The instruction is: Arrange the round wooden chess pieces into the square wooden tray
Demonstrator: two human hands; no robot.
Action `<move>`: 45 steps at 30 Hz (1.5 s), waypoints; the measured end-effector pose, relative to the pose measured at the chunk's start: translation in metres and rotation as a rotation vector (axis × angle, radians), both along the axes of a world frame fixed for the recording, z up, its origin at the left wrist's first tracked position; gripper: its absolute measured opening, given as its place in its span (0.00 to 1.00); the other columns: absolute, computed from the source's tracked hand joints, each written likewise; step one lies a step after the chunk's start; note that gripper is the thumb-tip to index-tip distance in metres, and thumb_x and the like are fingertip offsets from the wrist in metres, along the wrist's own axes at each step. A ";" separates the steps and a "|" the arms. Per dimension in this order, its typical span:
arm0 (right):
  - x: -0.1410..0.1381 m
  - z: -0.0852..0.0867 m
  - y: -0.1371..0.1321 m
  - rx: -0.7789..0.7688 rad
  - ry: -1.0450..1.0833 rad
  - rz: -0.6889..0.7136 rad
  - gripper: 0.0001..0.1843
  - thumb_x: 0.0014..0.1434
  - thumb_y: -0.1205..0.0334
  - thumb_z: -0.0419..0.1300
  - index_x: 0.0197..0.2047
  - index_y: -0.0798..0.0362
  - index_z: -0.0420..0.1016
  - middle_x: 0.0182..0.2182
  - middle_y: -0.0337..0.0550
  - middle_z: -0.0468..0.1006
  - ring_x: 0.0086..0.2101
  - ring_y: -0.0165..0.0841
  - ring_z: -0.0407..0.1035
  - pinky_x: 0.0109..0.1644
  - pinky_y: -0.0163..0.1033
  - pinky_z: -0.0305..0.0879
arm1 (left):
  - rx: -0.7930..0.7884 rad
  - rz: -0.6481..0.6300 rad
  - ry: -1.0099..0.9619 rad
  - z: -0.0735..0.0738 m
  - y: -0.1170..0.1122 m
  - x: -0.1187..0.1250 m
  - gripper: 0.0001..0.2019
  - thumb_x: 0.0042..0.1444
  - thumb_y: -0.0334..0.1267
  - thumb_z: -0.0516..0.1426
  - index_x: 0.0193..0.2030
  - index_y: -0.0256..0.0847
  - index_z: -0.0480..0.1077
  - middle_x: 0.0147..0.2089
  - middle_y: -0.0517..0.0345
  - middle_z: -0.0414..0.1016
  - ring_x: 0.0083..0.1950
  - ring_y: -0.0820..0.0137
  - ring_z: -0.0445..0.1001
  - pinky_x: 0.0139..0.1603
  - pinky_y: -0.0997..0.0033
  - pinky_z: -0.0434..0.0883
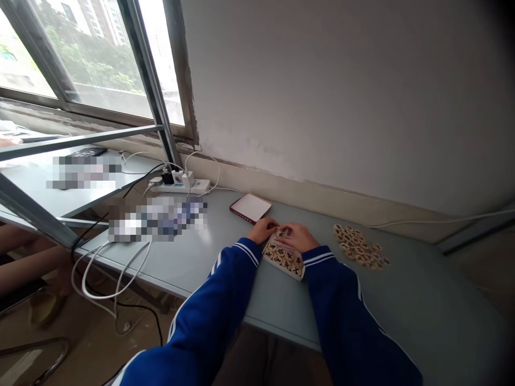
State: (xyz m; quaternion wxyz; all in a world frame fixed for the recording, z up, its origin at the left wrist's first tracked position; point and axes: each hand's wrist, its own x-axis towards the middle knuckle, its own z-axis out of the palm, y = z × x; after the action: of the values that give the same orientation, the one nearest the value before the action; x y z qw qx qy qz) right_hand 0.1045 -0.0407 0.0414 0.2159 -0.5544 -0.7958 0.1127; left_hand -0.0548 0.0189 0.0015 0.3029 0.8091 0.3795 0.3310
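Round pieces point(287, 264) in a box point(280, 268)
Left hand point(262, 230) and right hand point(298, 238) curl fingers over its far end; whether they pinch anything, I cannot tell.

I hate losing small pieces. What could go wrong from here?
The right sleeve lies near the loose pieces, so a swing outward might scatter them. The left hand and right hand crowd the far end of the box; a bump could jolt its discs out. White cables loop off the table and might snag.
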 end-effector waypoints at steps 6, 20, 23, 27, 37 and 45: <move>0.058 -0.007 -0.036 0.058 -0.068 -0.368 0.16 0.54 0.54 0.52 0.45 0.47 0.69 0.38 0.41 0.74 0.36 0.34 0.65 0.46 0.45 0.56 | -0.014 0.008 -0.015 -0.002 0.005 -0.003 0.10 0.50 0.33 0.52 0.35 0.34 0.72 0.33 0.55 0.73 0.33 0.72 0.69 0.37 0.75 0.66; 0.101 -0.006 -0.070 0.162 -0.238 -0.510 0.14 0.56 0.57 0.49 0.43 0.45 0.70 0.49 0.43 0.65 0.48 0.41 0.56 0.47 0.49 0.50 | 0.012 0.029 -0.007 -0.002 0.009 -0.006 0.10 0.50 0.34 0.51 0.34 0.34 0.72 0.32 0.55 0.73 0.31 0.72 0.69 0.35 0.75 0.66; 0.070 0.001 -0.066 0.122 -0.212 -0.268 0.14 0.57 0.56 0.49 0.43 0.43 0.71 0.46 0.41 0.68 0.45 0.37 0.59 0.46 0.44 0.51 | 0.016 0.059 -0.005 -0.002 0.011 -0.007 0.10 0.49 0.33 0.51 0.34 0.33 0.72 0.31 0.55 0.73 0.30 0.73 0.68 0.34 0.74 0.66; 0.033 0.004 -0.057 0.021 -0.292 -0.152 0.13 0.56 0.54 0.52 0.44 0.43 0.72 0.43 0.41 0.71 0.43 0.35 0.60 0.43 0.42 0.50 | 0.030 0.062 -0.008 -0.002 0.009 -0.007 0.09 0.49 0.32 0.51 0.33 0.33 0.72 0.31 0.55 0.73 0.29 0.73 0.68 0.34 0.74 0.66; 0.022 0.010 -0.052 -0.068 -0.195 -0.182 0.10 0.47 0.54 0.61 0.31 0.50 0.70 0.30 0.36 0.74 0.32 0.30 0.65 0.37 0.36 0.51 | 0.067 0.016 0.005 -0.002 0.012 -0.009 0.09 0.49 0.32 0.51 0.33 0.33 0.72 0.30 0.55 0.73 0.29 0.72 0.68 0.33 0.74 0.66; 0.093 -0.010 -0.056 -0.070 -0.102 -0.456 0.11 0.49 0.51 0.56 0.33 0.47 0.72 0.31 0.37 0.74 0.30 0.31 0.65 0.34 0.37 0.55 | 0.046 0.032 0.010 -0.002 0.011 -0.009 0.10 0.50 0.31 0.51 0.34 0.33 0.72 0.33 0.53 0.73 0.32 0.71 0.69 0.36 0.74 0.66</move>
State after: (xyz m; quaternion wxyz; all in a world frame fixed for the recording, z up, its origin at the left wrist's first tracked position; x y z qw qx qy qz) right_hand 0.1977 -0.0964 0.0312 0.1760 -0.7320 -0.6554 0.0603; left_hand -0.0642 0.0295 -0.0005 0.2770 0.8112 0.3862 0.3407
